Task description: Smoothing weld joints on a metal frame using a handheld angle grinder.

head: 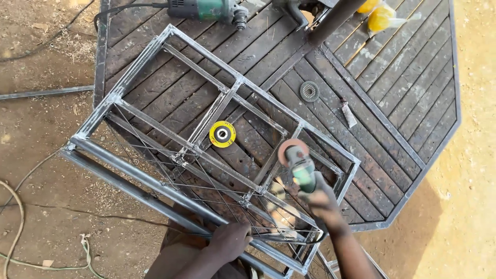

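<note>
Angle grinder, green body, worn disc over the welded steel frame; right hand wrapped shut around its grip. Left hand, fingers curled over the frame's near rail. Frame lies tilted across a rusty slatted metal table. Yellow disc, wire wheel, second grinder on table. Sandy ground outdoors.

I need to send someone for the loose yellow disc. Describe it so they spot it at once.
Start at the octagonal slatted metal table and find the welded steel frame lying across it. Inside the frame's middle opening, flat on the slats, lies the yellow disc. Its bright yellow face with a dark hub sets it apart from the grey disc lying outside the frame.
</note>
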